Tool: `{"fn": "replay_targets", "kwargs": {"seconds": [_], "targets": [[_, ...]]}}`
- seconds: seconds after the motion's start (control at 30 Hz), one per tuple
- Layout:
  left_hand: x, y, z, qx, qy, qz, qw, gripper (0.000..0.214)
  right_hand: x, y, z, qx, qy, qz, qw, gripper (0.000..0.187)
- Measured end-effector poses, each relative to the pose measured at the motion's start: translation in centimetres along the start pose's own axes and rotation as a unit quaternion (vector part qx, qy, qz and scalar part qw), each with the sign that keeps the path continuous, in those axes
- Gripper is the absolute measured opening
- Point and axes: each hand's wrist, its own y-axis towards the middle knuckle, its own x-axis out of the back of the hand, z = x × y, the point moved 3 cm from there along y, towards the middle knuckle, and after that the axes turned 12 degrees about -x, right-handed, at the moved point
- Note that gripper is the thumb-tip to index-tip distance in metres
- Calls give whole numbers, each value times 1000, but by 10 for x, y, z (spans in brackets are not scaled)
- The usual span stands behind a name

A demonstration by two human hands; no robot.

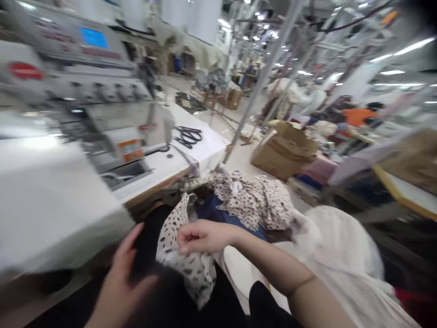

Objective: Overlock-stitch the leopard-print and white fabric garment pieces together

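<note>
My right hand (195,237) is closed on a piece of white fabric with dark spots (175,223), which hangs over my lap. My left hand (124,273) is blurred at the lower left; its thumb and fingers are spread and nothing shows in it. It is apart from the fabric. Behind my right hand lies a heap of spotted fabric (259,198) of the same pattern. The sewing machine (119,105) stands ahead on the left, its table edge just beyond my hands.
Black-handled scissors (188,136) lie on the machine table (208,143). White cloth (341,237) is piled to my right. A cardboard box (285,150) stands on the floor beyond, and a metal pole (262,82) slants up beside the table. White material (51,200) covers the left side.
</note>
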Motion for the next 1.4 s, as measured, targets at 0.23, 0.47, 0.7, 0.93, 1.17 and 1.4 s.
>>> {"fn": "replay_targets", "kwargs": {"seconds": [0.23, 0.47, 0.7, 0.93, 1.17, 1.4], "targets": [[30, 1, 15, 195, -290, 96, 932, 33, -9, 56, 15, -21, -4, 94, 995, 17], [26, -6, 17, 96, -235, 85, 964, 55, -30, 69, 9, -57, 122, 101, 986, 27], [-7, -13, 28, 139, -272, 151, 940, 32, -15, 70, 6, -71, 91, 57, 992, 31], [85, -28, 20, 247, -267, 103, 926, 36, -26, 51, -31, -152, 19, 261, 953, 28], [103, -41, 34, 289, -249, 12, 924, 34, -50, 56, -39, -115, 222, 199, 947, 41], [113, -50, 33, 265, -204, 41, 942, 28, -45, 50, -50, -120, 90, 136, 979, 32]]}}
